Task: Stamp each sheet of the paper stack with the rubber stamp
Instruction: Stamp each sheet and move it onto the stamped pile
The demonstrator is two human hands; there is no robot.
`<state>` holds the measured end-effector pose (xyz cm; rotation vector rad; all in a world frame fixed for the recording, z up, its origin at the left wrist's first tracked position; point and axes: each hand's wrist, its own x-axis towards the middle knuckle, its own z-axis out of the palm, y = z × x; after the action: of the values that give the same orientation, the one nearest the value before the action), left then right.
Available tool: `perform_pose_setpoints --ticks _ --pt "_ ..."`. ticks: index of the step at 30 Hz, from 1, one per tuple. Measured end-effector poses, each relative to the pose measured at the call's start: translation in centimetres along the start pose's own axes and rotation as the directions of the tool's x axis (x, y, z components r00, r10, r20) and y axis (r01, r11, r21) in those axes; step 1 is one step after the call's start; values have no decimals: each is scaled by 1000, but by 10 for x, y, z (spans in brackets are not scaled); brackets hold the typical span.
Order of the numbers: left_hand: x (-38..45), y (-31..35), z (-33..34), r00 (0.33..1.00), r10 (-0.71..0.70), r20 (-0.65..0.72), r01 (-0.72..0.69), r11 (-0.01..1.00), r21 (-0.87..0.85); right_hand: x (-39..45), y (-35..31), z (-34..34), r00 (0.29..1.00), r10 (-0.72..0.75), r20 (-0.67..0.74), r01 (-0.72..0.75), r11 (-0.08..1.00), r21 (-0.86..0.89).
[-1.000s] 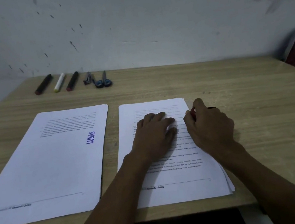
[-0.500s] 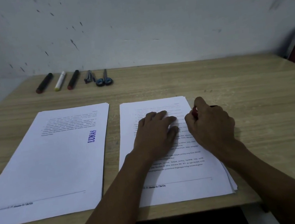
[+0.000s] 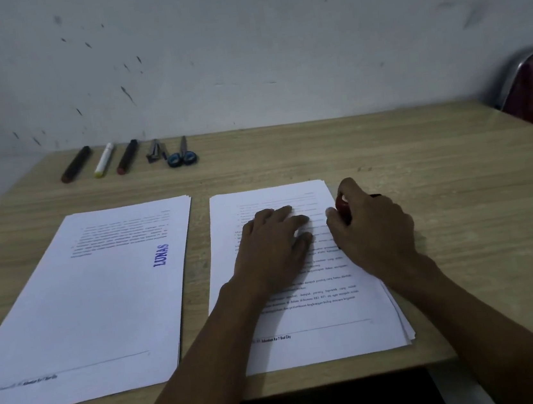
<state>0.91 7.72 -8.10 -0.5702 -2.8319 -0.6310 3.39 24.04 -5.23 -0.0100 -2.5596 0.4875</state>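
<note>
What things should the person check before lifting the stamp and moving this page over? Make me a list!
1. Left hand lies flat on the right paper stack, holding it down: ok.
2. Right hand grips the rubber stamp: ok.
3. Stamp is over the sheet's right edge: ok.
4. Ink mark printed on this sheet: cannot tell, the hand hides it.
5. Left pile shows a LUNAS mark on top, ready for the next sheet: ok.

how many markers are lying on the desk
3, in a row at the far left of the desk: a dark marker, a white marker with a yellow tip, and a black marker with a red end. The scissors lie to their right.
</note>
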Motion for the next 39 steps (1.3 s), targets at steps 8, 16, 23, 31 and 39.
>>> perform_pose_setpoints --ticks 8,16,23,31,39 --pt "-1 -4 2 1000 19 -20 -19 1000 -6 13 27 -17 981 186 -51 -145 885 443" --pt "0 -6 6 999 23 -42 -23 1000 -14 23 56 -23 902 414 -118 -333 845 419" --pt "0 -5 5 999 21 -42 -22 999 -25 24 55 -15 933 323 -156 -269 917 295" --pt "-1 -6 5 999 23 -48 -24 999 -29 33 54 -7 947 296 -126 -260 934 245" --pt "0 -6 5 999 26 -45 -28 999 -37 40 55 -3 947 297 -118 -264 935 236"
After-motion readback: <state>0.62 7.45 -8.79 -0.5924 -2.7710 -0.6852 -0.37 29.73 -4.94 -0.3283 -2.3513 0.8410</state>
